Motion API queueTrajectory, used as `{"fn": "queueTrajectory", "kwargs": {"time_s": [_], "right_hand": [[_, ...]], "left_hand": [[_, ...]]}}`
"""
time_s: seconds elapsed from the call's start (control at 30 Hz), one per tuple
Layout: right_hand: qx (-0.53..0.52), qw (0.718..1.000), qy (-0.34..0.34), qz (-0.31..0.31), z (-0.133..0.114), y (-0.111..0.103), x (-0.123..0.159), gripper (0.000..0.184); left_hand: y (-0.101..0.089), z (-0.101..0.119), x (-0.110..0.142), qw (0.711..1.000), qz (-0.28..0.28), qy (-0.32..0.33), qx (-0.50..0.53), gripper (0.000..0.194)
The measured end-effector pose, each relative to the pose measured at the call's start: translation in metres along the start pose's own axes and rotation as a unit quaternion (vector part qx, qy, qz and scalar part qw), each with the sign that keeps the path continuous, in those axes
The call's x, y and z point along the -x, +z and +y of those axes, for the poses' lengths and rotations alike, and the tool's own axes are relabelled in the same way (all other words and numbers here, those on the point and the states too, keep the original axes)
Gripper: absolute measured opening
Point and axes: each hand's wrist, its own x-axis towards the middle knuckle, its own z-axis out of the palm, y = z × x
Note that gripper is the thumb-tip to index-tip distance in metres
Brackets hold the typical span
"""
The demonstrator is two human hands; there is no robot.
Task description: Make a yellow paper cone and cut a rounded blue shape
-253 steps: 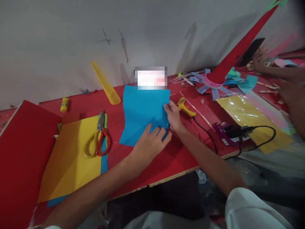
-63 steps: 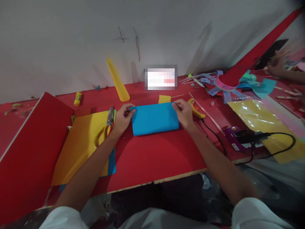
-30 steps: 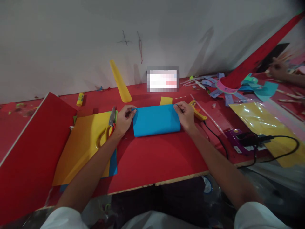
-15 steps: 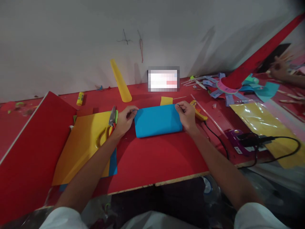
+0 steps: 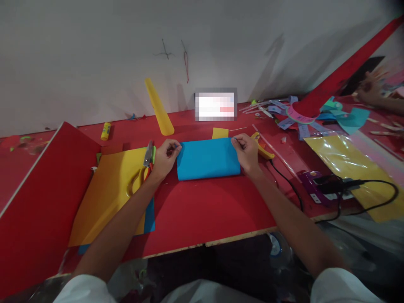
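Observation:
A sheet of blue paper (image 5: 208, 160), bent over so its near edge curves round, lies between my hands on the red table (image 5: 208, 210). My left hand (image 5: 166, 156) pinches its far left corner with thumb and fingers. At the far right corner my right hand (image 5: 246, 152) does the same. Left of my left hand, scissors (image 5: 148, 155) with red and yellow handles rest on a stack of yellow and orange paper (image 5: 107, 202). Just beyond the blue sheet is a small yellow paper piece (image 5: 220, 133). A yellow glue gun (image 5: 265, 152) lies behind my right hand.
A yellow paper cone (image 5: 160, 109) and a glue stick (image 5: 106, 131) stand near the wall. A red board (image 5: 47, 202) leans at left. To the right are a purple power strip (image 5: 315, 185) with cables and a tall red cone (image 5: 347, 71). Another person's hand (image 5: 370, 89) works far right.
The blue paper's near edge has shifted slightly left and lies a bit flatter. Both hands keep their pinch on its corners, almost in the same place.

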Motion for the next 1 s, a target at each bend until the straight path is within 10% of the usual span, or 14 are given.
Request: {"fn": "queueTrajectory", "kwargs": {"time_s": [1.0], "right_hand": [[-0.008,1.0,0.002,-0.011,-0.0075,0.003,0.0025,0.037]], "left_hand": [[-0.0041,-0.0036,-0.0011,1.0,0.011,0.011,-0.023,0.015]]}}
